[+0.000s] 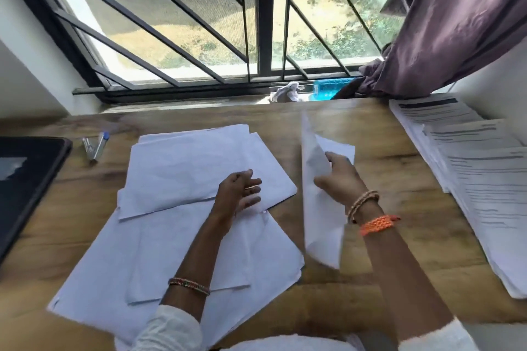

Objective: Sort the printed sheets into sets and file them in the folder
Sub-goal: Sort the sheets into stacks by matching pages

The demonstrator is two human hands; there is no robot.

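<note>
- Right hand (340, 177) grips a blank-side sheet (316, 199), lifted on edge above the wooden table (399, 236).
- Left hand (239, 194) hovers over the loose pile of face-down sheets (182, 208) mid-table, fingers spread and relaxed, grasping nothing.
- Sorted printed stacks (479, 174) lie overlapped along the table's right edge, text up.
- Dark folder (25, 177) sits at the left edge, two pens (95, 145) just beside it.

Right hand (339, 177) holds a sheet (316, 208) upright beside the paper pile (176, 168).
</note>
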